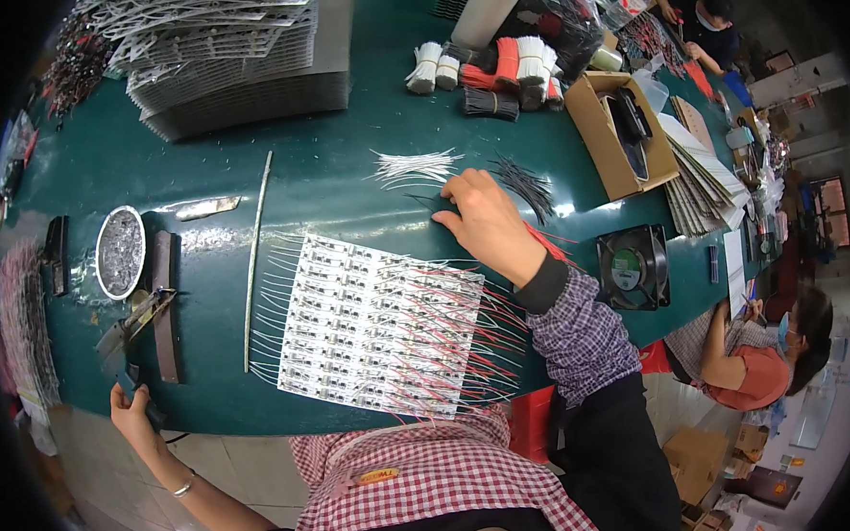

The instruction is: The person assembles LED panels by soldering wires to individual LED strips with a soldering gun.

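Note:
My right hand point(492, 226) is over the table beyond the circuit board panel, thumb and forefinger pinched on what looks like a thin black wire point(427, 199). Just beyond the fingers lies a bunch of white wires point(413, 167), with black wires point(525, 184) to its right. Red wires point(547, 243) show partly behind my wrist. The white panel point(374, 325) lies flat in front of me, with white wires along its left edge and red and white ones on its right. At the near left table edge, my left hand point(134, 418) is closed around the handle of what looks like a soldering iron point(129, 381).
An oval dish point(121, 252) stands at left beside a dark bar point(164, 310). A thin rod point(257, 262) lies left of the panel. Stacked panels point(234, 63) rise at the far left. On the right are a fan point(634, 266), a cardboard box point(621, 136) and co-workers.

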Demonstrator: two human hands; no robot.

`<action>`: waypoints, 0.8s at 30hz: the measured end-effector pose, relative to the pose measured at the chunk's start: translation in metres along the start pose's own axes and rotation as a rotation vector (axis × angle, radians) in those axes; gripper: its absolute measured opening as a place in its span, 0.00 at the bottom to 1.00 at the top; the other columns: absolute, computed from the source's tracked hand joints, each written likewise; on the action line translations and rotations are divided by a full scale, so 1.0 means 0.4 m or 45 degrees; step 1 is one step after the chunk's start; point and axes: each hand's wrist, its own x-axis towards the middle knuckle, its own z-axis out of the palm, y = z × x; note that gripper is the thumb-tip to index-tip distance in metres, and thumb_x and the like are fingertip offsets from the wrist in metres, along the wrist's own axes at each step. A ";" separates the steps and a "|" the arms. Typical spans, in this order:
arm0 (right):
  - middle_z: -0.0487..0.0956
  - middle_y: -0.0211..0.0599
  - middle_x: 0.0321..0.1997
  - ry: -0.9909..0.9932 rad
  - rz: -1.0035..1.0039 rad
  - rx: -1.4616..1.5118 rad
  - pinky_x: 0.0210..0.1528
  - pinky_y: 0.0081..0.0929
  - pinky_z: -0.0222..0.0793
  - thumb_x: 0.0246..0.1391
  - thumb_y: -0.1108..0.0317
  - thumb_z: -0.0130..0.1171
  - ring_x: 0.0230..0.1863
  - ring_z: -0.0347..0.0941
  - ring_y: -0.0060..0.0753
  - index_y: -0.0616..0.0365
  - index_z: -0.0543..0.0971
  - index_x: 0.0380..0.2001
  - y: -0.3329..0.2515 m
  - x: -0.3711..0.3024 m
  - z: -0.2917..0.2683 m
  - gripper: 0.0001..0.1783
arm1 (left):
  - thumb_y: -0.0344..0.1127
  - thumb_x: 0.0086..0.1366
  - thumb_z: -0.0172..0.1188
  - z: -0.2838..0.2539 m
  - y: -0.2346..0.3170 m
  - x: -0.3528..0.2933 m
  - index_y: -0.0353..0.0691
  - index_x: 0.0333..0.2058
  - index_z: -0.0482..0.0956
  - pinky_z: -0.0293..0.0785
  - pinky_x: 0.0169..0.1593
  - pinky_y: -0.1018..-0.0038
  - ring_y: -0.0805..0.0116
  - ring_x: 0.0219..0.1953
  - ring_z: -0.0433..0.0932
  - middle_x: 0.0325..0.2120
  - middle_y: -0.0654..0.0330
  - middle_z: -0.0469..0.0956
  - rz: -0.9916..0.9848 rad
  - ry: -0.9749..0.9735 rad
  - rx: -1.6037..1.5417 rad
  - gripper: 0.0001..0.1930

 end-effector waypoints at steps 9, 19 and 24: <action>0.74 0.48 0.33 -0.076 -0.024 -0.233 0.43 0.41 0.71 0.52 0.76 0.60 0.41 0.72 0.52 0.65 0.74 0.30 0.072 -0.084 -0.023 0.05 | 0.27 0.64 0.59 -0.047 0.002 -0.107 0.32 0.52 0.72 0.63 0.39 0.79 0.76 0.32 0.66 0.33 0.62 0.71 -0.010 -0.260 -0.907 0.18; 0.73 0.44 0.31 0.206 0.044 -0.610 0.39 0.41 0.71 0.50 0.77 0.62 0.37 0.72 0.49 0.62 0.73 0.29 0.184 -0.045 -0.117 0.06 | 0.26 0.71 0.55 0.004 0.099 -0.094 0.26 0.57 0.62 0.65 0.37 0.75 0.73 0.34 0.61 0.41 0.58 0.65 -0.088 -0.397 -1.602 0.20; 0.76 0.42 0.39 0.157 -0.030 -0.275 0.48 0.40 0.72 0.47 0.74 0.67 0.47 0.72 0.48 0.61 0.78 0.36 0.117 0.011 -0.062 0.11 | 0.28 0.71 0.54 -0.006 0.135 -0.095 0.25 0.56 0.62 0.66 0.34 0.78 0.74 0.33 0.63 0.43 0.57 0.66 0.028 -0.631 -1.466 0.20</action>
